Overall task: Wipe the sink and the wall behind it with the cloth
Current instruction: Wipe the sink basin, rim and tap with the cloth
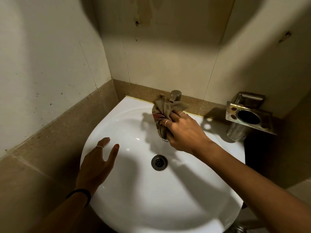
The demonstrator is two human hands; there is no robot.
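A white round sink [134,190] fills the middle of the view, with a metal drain [159,162] at its centre. My right hand [183,132] is shut on a crumpled beige patterned cloth [162,113], pressed against the base of the metal tap [175,95] at the sink's back rim. My left hand [97,163] rests flat on the sink's left rim, fingers spread, holding nothing. The tiled wall behind the sink [168,56] is cream with stains and small holes.
A metal toothbrush and cup holder [247,116] is mounted on the wall to the right of the tap. A brown tile band [55,128] runs along the left wall and behind the sink. The left wall stands close to the sink's rim.
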